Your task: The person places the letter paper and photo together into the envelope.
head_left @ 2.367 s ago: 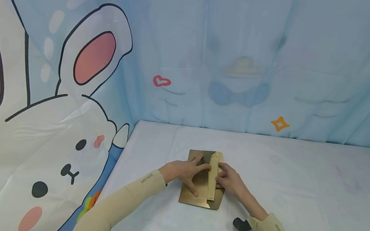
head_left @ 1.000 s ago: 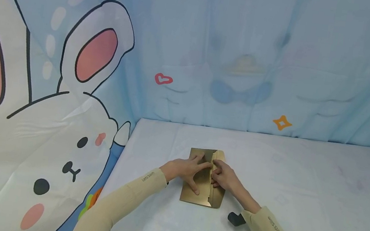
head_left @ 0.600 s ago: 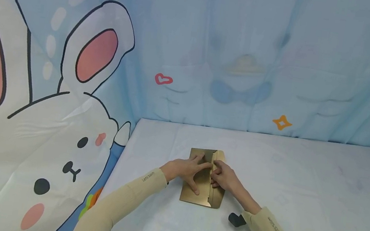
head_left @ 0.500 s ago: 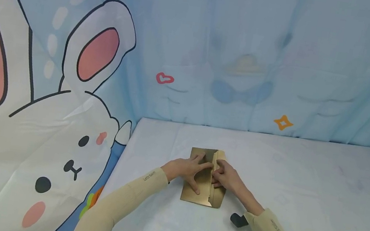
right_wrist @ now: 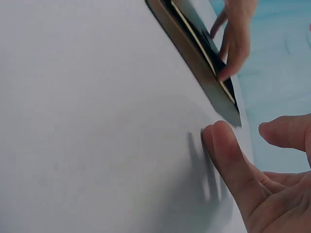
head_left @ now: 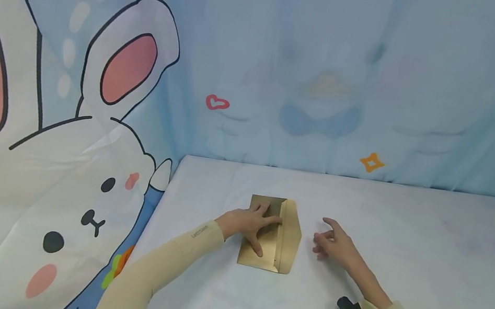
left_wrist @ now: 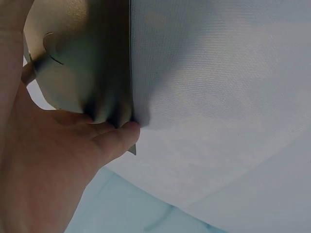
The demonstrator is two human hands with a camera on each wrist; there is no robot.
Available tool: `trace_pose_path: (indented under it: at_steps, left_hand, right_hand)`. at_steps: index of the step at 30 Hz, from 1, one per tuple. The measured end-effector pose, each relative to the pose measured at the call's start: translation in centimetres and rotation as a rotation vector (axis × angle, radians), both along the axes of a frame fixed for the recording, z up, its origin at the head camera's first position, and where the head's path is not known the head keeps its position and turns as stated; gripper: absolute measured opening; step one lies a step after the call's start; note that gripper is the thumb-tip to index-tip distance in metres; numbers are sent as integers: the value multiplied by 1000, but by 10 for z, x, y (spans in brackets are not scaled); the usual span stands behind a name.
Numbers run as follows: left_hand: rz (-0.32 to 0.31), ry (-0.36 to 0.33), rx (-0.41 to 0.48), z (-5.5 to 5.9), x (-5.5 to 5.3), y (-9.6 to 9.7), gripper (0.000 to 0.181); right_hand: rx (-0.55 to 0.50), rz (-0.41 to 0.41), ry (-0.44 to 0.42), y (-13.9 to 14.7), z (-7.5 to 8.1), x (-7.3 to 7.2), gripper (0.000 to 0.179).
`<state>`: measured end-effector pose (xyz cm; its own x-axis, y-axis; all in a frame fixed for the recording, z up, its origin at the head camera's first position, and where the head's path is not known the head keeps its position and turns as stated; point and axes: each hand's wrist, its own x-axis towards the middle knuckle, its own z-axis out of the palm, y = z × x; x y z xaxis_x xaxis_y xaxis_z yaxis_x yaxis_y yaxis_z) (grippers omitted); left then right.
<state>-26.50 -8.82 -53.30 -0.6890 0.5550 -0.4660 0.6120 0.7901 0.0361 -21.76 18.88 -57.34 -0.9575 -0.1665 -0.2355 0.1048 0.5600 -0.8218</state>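
A gold envelope lies on the white table, its pointed flap spread out to the right. My left hand rests on the envelope's body with fingers and thumb spread. The left wrist view shows the left hand with fingertips at the edge of the gold sheet. Right of the flap, my right hand is raised above the table, fingers loosely bent and holding nothing. In the right wrist view, the right hand is apart from the envelope.
The white-covered table extends widely to the right. A blue curtain hangs behind it. On the left is a sheet with a printed rabbit. A small black device sits at the right wrist.
My right hand has let go of the envelope's opening and moved right. The pale strip that stood along the opening has slid left, inward, out of sight. My left hand stays put.
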Motion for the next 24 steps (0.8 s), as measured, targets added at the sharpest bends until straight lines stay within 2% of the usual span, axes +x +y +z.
trace_pose_path:
  at_steps: [6,12,17,24]
  left_hand:
    - [20,-5,10,0,2,-4,113]
    - [28,13,24,2,-5,-3,114]
    - [13,22,17,1,-11,0,110]
    - [-37,118,16,-5,-18,4,109]
  right_hand:
    - [77,16,42,29,1,1,69]
    - [197,41,130,49,11,-2,65]
    - [241,35,127,55,9,-5,65]
    - [256,23,114,60,9,-8,66]
